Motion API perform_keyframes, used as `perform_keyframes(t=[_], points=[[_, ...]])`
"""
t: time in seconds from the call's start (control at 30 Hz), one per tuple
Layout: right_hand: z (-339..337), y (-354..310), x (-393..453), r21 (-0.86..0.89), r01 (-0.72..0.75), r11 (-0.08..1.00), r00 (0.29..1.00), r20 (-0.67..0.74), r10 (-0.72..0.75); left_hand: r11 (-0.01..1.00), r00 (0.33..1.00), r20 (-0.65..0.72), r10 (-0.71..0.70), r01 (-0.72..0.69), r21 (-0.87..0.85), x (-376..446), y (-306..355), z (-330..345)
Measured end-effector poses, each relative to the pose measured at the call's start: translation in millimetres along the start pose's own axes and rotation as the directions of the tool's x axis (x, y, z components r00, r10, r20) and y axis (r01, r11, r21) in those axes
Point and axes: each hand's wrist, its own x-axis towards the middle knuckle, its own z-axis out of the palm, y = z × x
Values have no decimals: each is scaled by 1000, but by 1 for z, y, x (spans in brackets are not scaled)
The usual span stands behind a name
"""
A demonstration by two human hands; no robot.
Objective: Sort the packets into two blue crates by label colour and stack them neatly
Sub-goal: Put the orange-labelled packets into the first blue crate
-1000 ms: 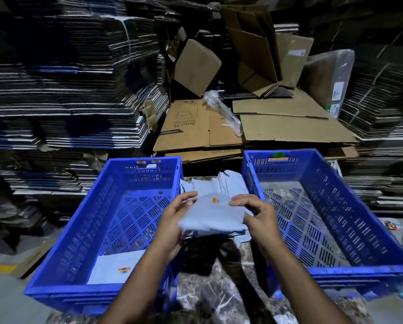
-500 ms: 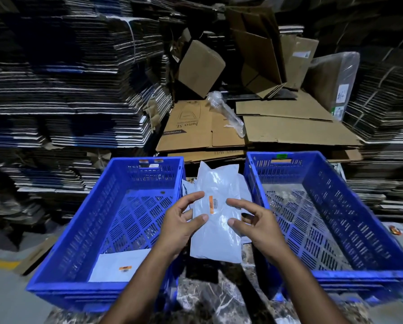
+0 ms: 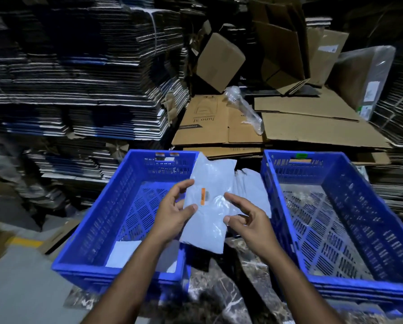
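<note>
The left blue slatted plastic crate [image 3: 97,220] holds a flat white packet [image 3: 125,253], partly hidden by the left forearm, so its label is unseen. The left hand [image 3: 172,213] pinches the pale grey plastic packet [image 3: 209,204] with an orange label [image 3: 203,196], held between the crates. The right hand [image 3: 249,220], at 3 o'clock of it, has loosely curled fingers; its hold is unclear. More pale packets [image 3: 251,183] lie behind. The right blue slatted plastic crate [image 3: 371,195] is cut off. Flattened brown cardboard boxes [image 3: 289,127] lie at 12 o'clock.
</note>
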Motion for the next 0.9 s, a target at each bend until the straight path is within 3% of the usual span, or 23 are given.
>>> perform_keyframes(t=[0.1,0.2,0.27,0.43,0.6,0.7,0.9], points=[[35,9,10,-61,4,998,999,49,-1,986,996,-70,50,-38,162,10,17,-44],[73,24,17,-393,6,919,985,162,63,932,996,-74,55,-25,361,19,34,-91],[94,32,17,-546,16,838,971,207,117,876,1000,-6,24,-19,482,23,40,-116],[110,46,7,-530,-1,848,972,200,126,680,975,124,-183,34,733,30,17,-158],[108,48,10,-570,20,821,970,211,123,547,868,186,-460,112,829,28,-33,-170],[101,48,13,-601,64,797,973,214,83,564,877,164,-451,138,814,30,-43,-167],[66,61,38,-632,5,775,997,61,43,696,958,201,-205,-2,718,42,-35,-131]])
